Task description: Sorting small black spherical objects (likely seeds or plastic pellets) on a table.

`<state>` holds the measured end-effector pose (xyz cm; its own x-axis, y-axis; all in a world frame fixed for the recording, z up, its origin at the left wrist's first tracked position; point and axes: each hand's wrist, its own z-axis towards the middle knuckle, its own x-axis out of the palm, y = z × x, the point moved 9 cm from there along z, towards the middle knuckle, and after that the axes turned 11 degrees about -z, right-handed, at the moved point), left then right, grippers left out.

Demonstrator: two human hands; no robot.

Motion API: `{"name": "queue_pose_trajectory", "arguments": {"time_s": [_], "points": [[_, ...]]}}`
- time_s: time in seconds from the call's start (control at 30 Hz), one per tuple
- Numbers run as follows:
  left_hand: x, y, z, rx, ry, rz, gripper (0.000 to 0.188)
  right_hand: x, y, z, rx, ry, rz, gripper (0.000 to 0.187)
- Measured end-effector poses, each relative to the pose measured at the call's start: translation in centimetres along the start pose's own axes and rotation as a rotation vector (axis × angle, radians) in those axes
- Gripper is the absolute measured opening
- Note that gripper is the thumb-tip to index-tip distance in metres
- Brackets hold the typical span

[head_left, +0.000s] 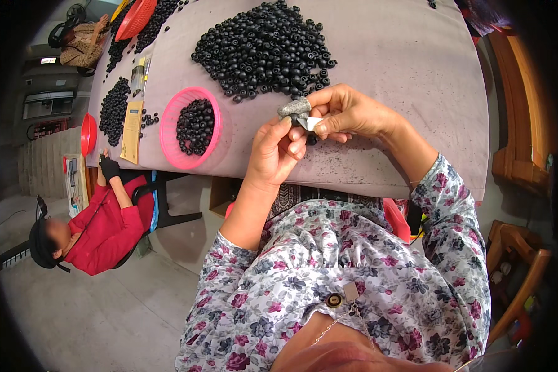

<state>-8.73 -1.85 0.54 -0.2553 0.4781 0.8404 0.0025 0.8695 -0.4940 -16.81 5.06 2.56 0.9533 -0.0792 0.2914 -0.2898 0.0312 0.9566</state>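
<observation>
1. Cloth [384, 177], pale mauve, covered the table in front of my floral shirt [353, 260]; its near edge curved across just before my waist, and dark crumbs speckled it below my right wrist.
2. My hands met over the cloth, a little in from that edge. My left hand [273, 152] was drawn narrow about a small dark piece [297, 117], mostly hidden by fingertips; my right hand [353, 115] pinched a flat white piece [314, 123] beside it. A grey wrap [294, 107] covered a fingertip there; whose finger, I couldn't tell.
3. Left of my hands stood a pink basket [167, 133] holding black round pieces [195, 127], its rim near the table edge. A strip of cloth ran between it and my left wrist.
4. Just beyond my knuckles lay a big heap [263, 49] of the same pieces; to its right the cloth spread broadly, my widest room for moving.
5. Farther left, a yellow box [131, 133] lay beside a smaller pile [113, 111], and a red bowl [88, 134] stood at the table's left edge.
6. Past that edge sat a co-worker in red [115, 229], with grey floor [149, 304] behind; wooden furniture [522, 118] stood off the right edge.
</observation>
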Motion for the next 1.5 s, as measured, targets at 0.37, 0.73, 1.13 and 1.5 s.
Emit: {"name": "queue_pose_trajectory", "arguments": {"time_s": [0.37, 0.73, 1.13, 1.5], "points": [[-0.07, 0.14, -0.11, -0.006, -0.005, -0.008, 0.022, 0.02, -0.03, 0.02, 0.000, 0.007, -0.016, 0.033], [0.08, 0.22, -0.25, -0.010, 0.026, 0.015, 0.029, 0.04, -0.19, 0.03, 0.011, 0.004, 0.025, 0.029], [0.21, 0.38, -0.17, 0.002, 0.051, -0.006, 0.026, 0.16, 0.03, -0.17, -0.003, 0.074, 0.048, 0.038], [-0.13, 0.60, -0.27, -0.015, 0.044, -0.017, 0.025, 0.36, 0.12, -0.24, 0.023, 0.071, 0.016, 0.038]]}}
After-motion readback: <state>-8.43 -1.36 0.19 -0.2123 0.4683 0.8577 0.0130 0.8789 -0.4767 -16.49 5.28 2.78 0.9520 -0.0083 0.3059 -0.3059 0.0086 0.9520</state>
